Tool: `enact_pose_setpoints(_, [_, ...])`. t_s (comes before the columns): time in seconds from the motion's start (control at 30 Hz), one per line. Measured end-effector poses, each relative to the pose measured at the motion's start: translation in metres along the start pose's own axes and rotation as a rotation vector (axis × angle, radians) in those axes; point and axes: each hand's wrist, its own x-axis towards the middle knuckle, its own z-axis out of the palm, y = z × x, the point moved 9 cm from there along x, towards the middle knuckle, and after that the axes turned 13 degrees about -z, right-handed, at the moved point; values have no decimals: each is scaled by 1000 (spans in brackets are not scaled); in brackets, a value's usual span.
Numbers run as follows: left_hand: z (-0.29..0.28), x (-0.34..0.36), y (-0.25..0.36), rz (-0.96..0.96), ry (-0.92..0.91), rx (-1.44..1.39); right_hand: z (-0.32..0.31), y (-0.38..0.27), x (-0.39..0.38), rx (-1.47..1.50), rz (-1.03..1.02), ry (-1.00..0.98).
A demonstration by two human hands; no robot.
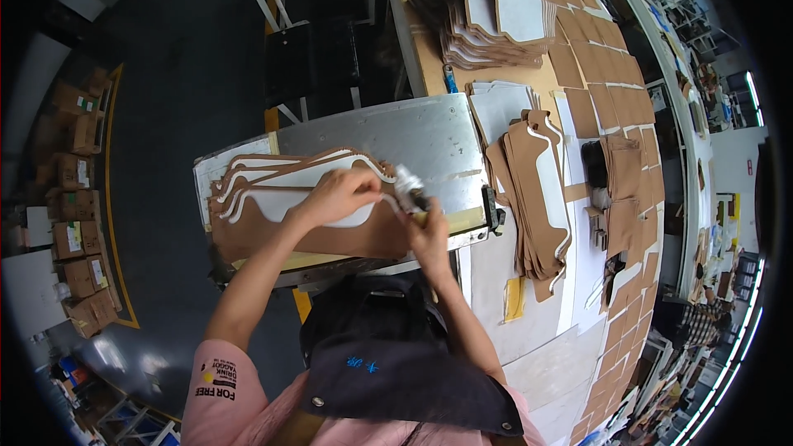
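My left hand (347, 194) is over the stack of brown leather pieces with white shapes on them (306, 235), its fingers pinched at the edge of the top piece on a thin white strip. My right hand (428, 231), just right of it, grips a small tool with a blurred silvery head (410, 184) at the right end of the stack. What that head is I cannot make out. The stack lies on a worn metal plate (434, 132), set on a stand in front of me.
Right of the plate, a table holds another brown stack (529, 198), a pile of white-faced pieces (487, 16), rows of brown squares (611, 107) and dark items. A black stool (310, 62) stands beyond. Cardboard boxes (78, 239) line the left. A person (694, 322) is at far right.
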Motion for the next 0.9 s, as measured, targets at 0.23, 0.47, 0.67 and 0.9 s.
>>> enact_pose_setpoints(0.23, [22, 103, 43, 138, 324, 19, -103, 85, 89, -9, 161, 168])
enact_pose_setpoints(0.47, [97, 80, 41, 289, 380, 377, -100, 91, 69, -377, 70, 4])
enact_pose_setpoints(0.67, [101, 84, 32, 210, 438, 412, -78, 73, 89, -608, -93, -41])
enact_pose_setpoints(0.9, [99, 86, 33, 189, 430, 410, -73, 65, 92, -611, -124, -19])
